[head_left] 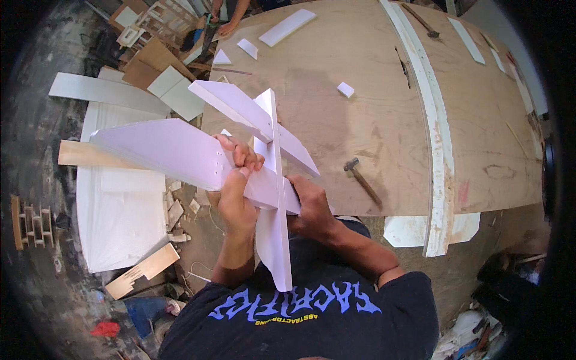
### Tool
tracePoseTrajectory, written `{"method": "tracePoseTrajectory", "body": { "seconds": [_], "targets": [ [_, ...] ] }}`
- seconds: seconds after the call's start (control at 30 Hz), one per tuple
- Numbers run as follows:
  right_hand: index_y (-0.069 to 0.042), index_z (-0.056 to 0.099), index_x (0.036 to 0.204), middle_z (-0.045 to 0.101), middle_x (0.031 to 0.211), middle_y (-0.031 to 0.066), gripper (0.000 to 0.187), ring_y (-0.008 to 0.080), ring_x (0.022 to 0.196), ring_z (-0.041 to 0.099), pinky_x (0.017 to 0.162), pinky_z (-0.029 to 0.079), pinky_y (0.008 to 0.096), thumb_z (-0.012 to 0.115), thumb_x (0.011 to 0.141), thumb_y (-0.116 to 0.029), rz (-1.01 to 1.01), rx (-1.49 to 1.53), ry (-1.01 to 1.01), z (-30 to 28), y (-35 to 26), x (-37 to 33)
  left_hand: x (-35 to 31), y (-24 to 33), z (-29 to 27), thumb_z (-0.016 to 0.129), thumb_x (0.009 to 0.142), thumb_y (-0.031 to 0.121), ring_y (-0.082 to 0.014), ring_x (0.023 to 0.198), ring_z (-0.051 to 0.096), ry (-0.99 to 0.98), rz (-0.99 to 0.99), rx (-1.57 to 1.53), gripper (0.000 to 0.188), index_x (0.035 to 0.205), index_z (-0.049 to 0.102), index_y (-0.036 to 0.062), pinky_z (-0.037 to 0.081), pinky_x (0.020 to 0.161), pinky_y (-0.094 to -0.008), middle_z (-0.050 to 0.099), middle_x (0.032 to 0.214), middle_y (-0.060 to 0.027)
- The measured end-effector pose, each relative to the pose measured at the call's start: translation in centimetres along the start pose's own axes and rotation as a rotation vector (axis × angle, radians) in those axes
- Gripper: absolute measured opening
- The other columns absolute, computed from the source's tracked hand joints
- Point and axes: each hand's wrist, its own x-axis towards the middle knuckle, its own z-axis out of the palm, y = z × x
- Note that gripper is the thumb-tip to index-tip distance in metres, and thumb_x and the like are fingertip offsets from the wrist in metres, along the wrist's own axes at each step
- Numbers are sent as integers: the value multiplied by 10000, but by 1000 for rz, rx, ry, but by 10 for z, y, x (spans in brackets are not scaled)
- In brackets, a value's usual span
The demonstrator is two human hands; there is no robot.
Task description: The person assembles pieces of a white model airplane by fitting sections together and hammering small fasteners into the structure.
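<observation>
Both my hands hold an assembly of white-painted boards (159, 150) above the near left part of the table. One narrow board (278, 180), seen edge-on, crosses the others. My left hand (237, 189) is closed around the left part, with fingers curled at the edge of a long angled board with small holes near its end. Right of the crossing board, my right hand (312, 207) grips the same assembly, its fingertips partly hidden behind the wood. A second angled board (225, 105) sits farther out. On the table to the right lies a hammer (363, 183).
The plywood table (372, 72) carries a long white strip (423, 90), a small white block (345, 90), white offcuts (288, 27) and another hammer (422, 21). At the far left, another person's hand (227, 29) is beside stacked boards. White panels (123, 210) and scraps lie left.
</observation>
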Motion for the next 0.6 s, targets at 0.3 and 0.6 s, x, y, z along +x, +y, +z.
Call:
{"method": "tracePoseTrajectory", "body": {
  "seconds": [0.3,0.6],
  "targets": [
    [13,610,1187,684,978,290,367,501,937,691,796,564,522,749,887,-147,4,-1,-17,-1,11,12,8,-15,-11,499,845,-76,-160,908,444,48,34,-11,435,1259,463,51,418,873,-348,452,1004,-55],
    [-9,675,1246,742,1102,251,488,425,1015,742,856,579,466,823,840,-237,46,123,-25,3,21,9,12,-20,-9,675,958,44,-151,963,519,93,-28,393,483,1381,443,13,446,909,-295,497,1034,-35]
  ]
}}
